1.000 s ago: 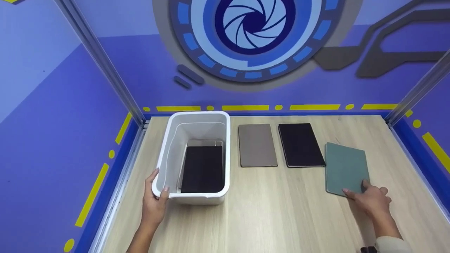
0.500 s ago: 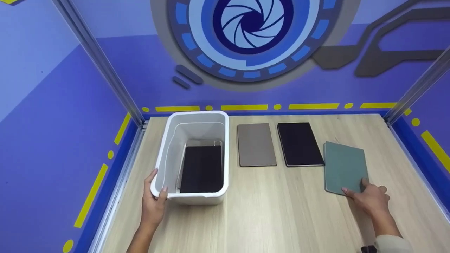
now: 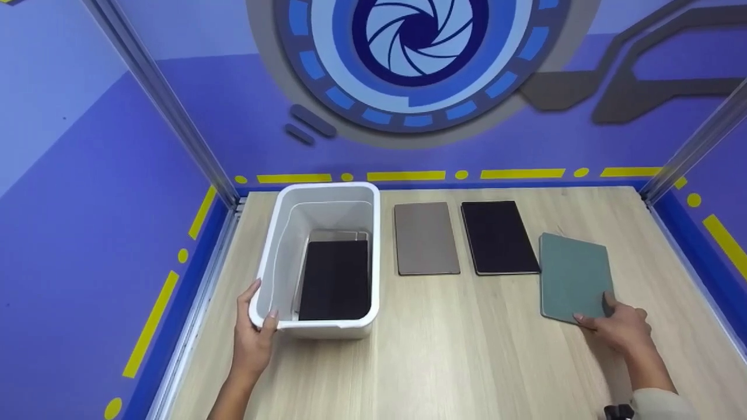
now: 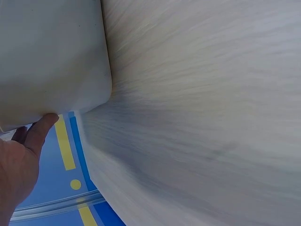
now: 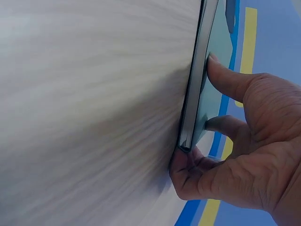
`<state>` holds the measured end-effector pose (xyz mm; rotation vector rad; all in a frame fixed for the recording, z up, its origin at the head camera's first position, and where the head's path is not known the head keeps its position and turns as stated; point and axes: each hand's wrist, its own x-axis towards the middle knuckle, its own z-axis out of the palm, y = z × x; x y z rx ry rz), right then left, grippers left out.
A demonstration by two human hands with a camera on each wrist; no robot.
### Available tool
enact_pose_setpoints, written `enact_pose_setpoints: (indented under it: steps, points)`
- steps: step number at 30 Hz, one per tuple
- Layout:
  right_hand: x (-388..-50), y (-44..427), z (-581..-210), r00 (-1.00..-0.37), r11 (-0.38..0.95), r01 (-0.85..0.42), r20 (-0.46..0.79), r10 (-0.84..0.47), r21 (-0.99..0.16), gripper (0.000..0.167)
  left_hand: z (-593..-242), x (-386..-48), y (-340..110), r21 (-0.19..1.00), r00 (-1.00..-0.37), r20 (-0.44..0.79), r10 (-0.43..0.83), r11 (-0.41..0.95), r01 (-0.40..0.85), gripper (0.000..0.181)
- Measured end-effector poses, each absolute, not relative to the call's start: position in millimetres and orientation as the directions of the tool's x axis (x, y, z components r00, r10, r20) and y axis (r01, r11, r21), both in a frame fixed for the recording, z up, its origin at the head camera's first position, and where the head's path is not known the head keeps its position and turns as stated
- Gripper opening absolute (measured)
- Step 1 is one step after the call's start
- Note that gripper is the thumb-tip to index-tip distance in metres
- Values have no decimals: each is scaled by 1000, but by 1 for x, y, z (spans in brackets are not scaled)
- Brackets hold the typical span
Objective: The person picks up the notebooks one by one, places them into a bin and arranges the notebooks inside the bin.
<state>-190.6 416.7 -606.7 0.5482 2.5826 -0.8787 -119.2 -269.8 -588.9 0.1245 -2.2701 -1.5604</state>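
A white plastic bin (image 3: 376,256) stands at the left of the table, with a black notebook (image 3: 335,280) lying inside. My left hand (image 3: 254,344) grips the bin's near left corner, thumb over the rim; the left wrist view shows its fingers against the outer wall. At the right lies a green notebook (image 3: 575,277). My right hand (image 3: 624,329) holds its near right corner. In the right wrist view, thumb and a finger rest on the cover while other fingers curl at the corner by the table.
Between bin and green notebook lie a taupe notebook (image 3: 427,239) and another black notebook (image 3: 499,238). The green one's left edge meets the black one's near right corner. Blue printed panels (image 3: 233,116) and metal posts (image 3: 157,93) enclose the wooden table (image 3: 455,350).
My right hand has shifted slightly to the right along the green notebook's corner. The left hand, the bin and the notebooks stay in place; the head view tilts a little.
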Motion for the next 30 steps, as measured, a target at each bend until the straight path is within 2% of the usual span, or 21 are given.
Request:
enact_pose_setpoints:
  steps: [10, 17, 23, 30]
  points:
    - [-200, 425, -607, -849, 674, 470, -500, 170, -570, 125, -589, -119, -270, 930, -928, 251, -276, 333, 152, 68]
    - [-202, 437, -610, -861, 651, 434, -500, 94, -624, 121, -588, -120, -271, 929, -929, 244, -280, 342, 141, 68]
    - [-203, 450, -609, -862, 597, 424, -505, 36, -681, 112, -588, -120, -272, 928, -927, 256, -275, 338, 156, 68]
    - [-195, 463, -611, -837, 492, 489, -546, 31, -721, 93, -587, -119, -272, 930, -927, 260, -269, 330, 165, 68]
